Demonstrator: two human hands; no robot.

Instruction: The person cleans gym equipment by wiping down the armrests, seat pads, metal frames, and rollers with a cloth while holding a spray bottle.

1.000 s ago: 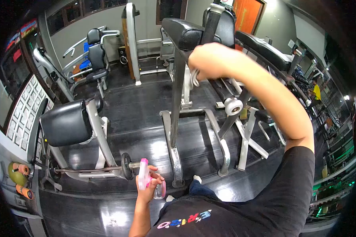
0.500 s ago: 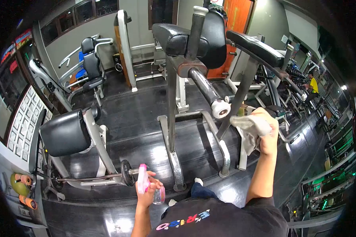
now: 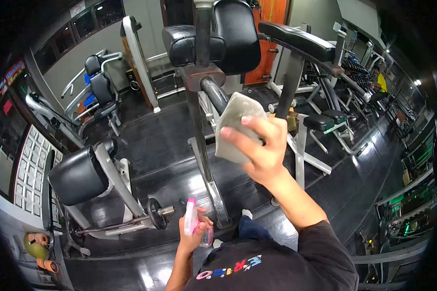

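A folded grey cloth [image 3: 235,128] is in my right hand [image 3: 266,150], its fingers pressed on the near face. The cloth hides the end of the black tubular handle [image 3: 214,94] on the gym station; whether it touches the handle I cannot tell. Low in front of my body, my left hand [image 3: 194,235] is wrapped round a pink and white spray bottle [image 3: 191,218] with a clear lower part. Above the handle, the station carries a black padded armrest [image 3: 182,46] and a black back pad [image 3: 237,36]. A second padded armrest [image 3: 298,41] extends to the right.
A machine with a black pad [image 3: 78,172] and a bar with a weight plate [image 3: 156,213] stands at left. The station's metal leg [image 3: 213,196] reaches the floor close to my feet. A person in a yellow top [image 3: 381,81] is far right.
My right hand has moved left with the cloth, from beside the station to in front of its handle. My left hand still grips the spray bottle. The view has shifted slightly.
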